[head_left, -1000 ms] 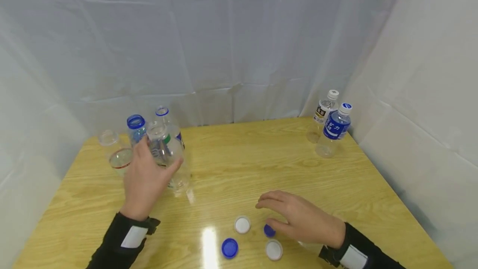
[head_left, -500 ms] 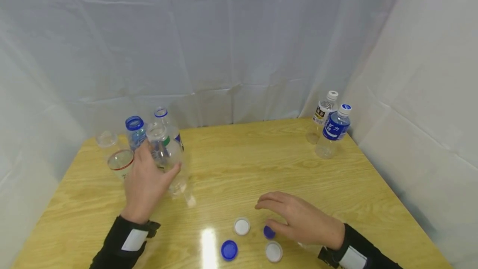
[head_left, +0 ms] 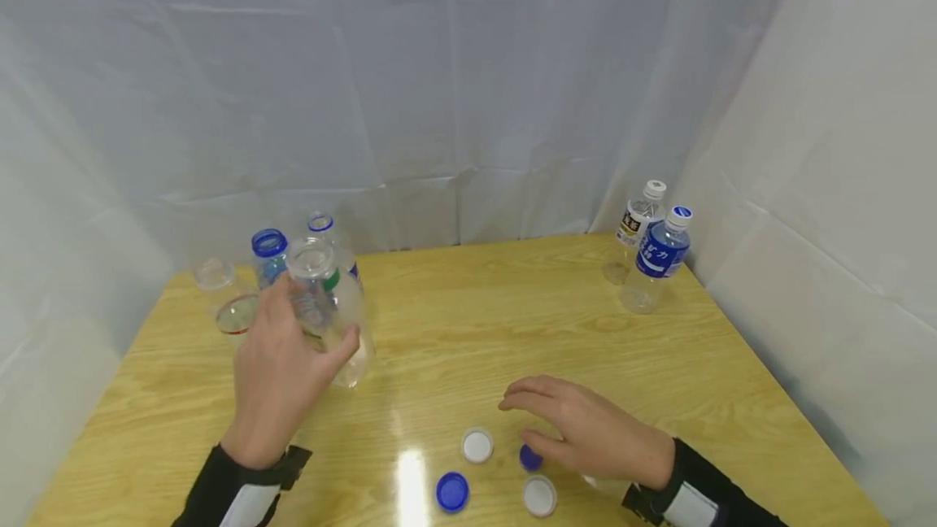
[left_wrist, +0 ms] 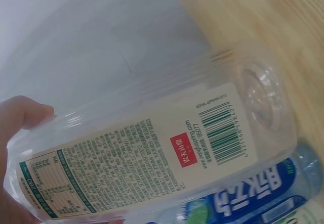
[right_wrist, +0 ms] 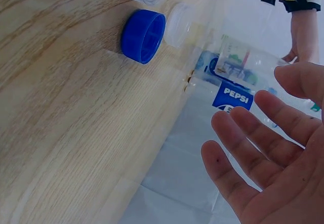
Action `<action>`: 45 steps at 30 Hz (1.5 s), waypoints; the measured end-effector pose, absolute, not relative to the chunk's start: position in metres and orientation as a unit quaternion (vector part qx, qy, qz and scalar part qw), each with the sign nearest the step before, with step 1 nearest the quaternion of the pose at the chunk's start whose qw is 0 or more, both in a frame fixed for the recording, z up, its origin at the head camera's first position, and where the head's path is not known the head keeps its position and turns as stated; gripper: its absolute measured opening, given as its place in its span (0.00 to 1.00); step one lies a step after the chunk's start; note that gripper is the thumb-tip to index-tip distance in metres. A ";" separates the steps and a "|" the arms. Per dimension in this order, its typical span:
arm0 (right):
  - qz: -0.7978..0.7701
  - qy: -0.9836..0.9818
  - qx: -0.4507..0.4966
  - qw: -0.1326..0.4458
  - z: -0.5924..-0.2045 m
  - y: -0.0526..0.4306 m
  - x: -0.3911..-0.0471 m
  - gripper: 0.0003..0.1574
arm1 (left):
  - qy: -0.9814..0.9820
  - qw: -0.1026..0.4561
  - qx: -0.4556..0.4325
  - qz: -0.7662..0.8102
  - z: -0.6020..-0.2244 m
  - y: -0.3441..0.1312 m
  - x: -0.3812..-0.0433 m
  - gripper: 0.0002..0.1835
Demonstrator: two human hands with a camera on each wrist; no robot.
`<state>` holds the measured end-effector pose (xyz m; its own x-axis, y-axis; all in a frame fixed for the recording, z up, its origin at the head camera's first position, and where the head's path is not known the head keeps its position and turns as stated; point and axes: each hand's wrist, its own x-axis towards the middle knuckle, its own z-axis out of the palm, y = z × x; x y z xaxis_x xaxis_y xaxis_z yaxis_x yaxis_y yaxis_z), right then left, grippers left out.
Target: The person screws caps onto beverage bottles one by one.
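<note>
My left hand (head_left: 281, 364) grips a large clear plastic bottle (head_left: 347, 315) by its upper part, fingers on the far side and thumb on the near side. The bottle's mouth has no cap. In the left wrist view its label (left_wrist: 126, 168) carries a barcode and a small red mark, and the bottle leans across the picture over the tabletop. My right hand (head_left: 586, 421) hovers palm down with fingers spread and relaxed, holding nothing. Below its thumb lies a small dark blue cap (head_left: 530, 459), partly covered. A white cap (head_left: 477, 446) lies left of that hand.
Another blue cap (head_left: 452, 493) and white cap (head_left: 539, 496) lie near the front. Behind the left hand stand a blue-necked bottle (head_left: 269, 246), a Pepsi bottle (right_wrist: 233, 96) and a clear container (head_left: 236, 314). Two capped bottles, one blue-labelled (head_left: 659, 254), stand at the back right.
My left hand has drawn slightly back toward me with the clear bottle, which now looks a little larger and higher. The right hand and the caps have stayed in place.
</note>
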<state>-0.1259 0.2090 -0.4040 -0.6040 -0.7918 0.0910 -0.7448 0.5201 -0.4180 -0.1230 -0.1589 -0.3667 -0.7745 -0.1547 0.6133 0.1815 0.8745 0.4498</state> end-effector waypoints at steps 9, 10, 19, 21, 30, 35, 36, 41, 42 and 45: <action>-0.206 0.867 -0.451 0.050 -0.403 0.205 -0.126 0.24 | -0.902 0.358 -0.044 -0.239 -0.348 -0.145 -0.100 0.50; -0.205 0.866 -0.453 0.050 -0.403 0.204 -0.127 0.24 | -0.901 0.361 -0.049 -0.235 -0.347 -0.144 -0.098 0.50; -0.184 0.860 -0.472 0.062 -0.405 0.193 -0.132 0.25 | -0.887 0.385 -0.081 -0.244 -0.346 -0.135 -0.082 0.47; -0.180 0.858 -0.477 0.059 -0.407 0.190 -0.133 0.25 | -0.884 0.385 -0.089 -0.249 -0.346 -0.133 -0.081 0.48; -0.138 0.845 -0.515 0.030 -0.422 0.170 -0.142 0.26 | -0.884 0.373 -0.110 -0.261 -0.346 -0.125 -0.074 0.47; -0.122 0.842 -0.524 0.050 -0.431 0.160 -0.147 0.28 | -0.885 0.370 -0.121 -0.257 -0.349 -0.123 -0.073 0.47; -0.119 0.841 -0.525 0.055 -0.433 0.158 -0.148 0.28 | -0.884 0.371 -0.123 -0.257 -0.350 -0.123 -0.072 0.48; -0.109 0.838 -0.528 0.084 -0.438 0.152 -0.149 0.29 | -0.885 0.368 -0.130 -0.253 -0.352 -0.122 -0.071 0.49; -0.107 0.837 -0.529 0.090 -0.439 0.151 -0.149 0.29 | -0.886 0.367 -0.129 -0.252 -0.352 -0.122 -0.071 0.49; -0.096 0.836 -0.531 0.101 -0.440 0.148 -0.147 0.29 | -0.888 0.364 -0.128 -0.252 -0.353 -0.121 -0.069 0.50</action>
